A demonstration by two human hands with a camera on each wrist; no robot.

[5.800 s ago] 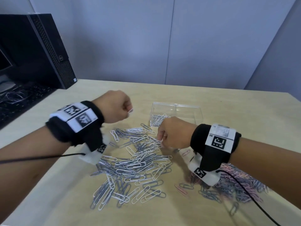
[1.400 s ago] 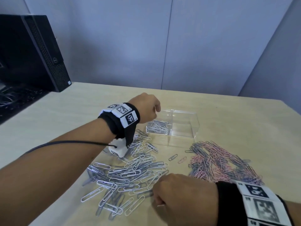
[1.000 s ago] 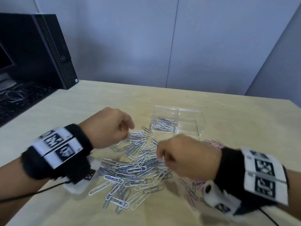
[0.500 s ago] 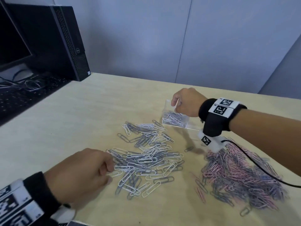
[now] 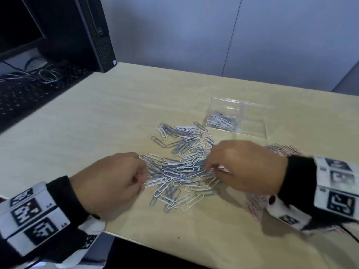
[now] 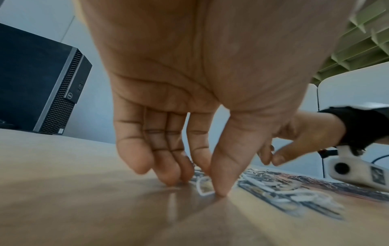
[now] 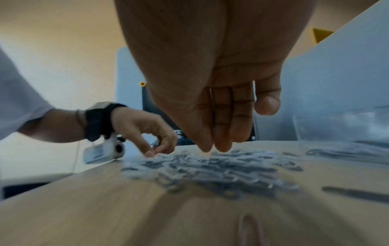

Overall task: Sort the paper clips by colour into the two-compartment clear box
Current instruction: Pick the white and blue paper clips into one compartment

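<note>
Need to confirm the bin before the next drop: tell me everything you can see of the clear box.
The clear box is a transparent, seemingly plastic, rectangular container with no lid visible, split by a central wall into two compartments. It sits flat on the wooden table, beyond the white and grey clip pile. Its left compartment holds white and grey clips; the right looks empty. Neither hand touches it.

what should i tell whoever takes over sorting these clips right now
Left hand: fingertips down at the near-left edge of the white and grey clip pile; whether a clip is pinched is unclear.
Right hand: fingertips at the pile's right edge, grasp unclear too.
Clear box: left compartment has some white/grey clips, right looks empty.
Pink mixed pile sits behind the right wrist, untouched.
Left: most white/grey clips, all pink.
</note>
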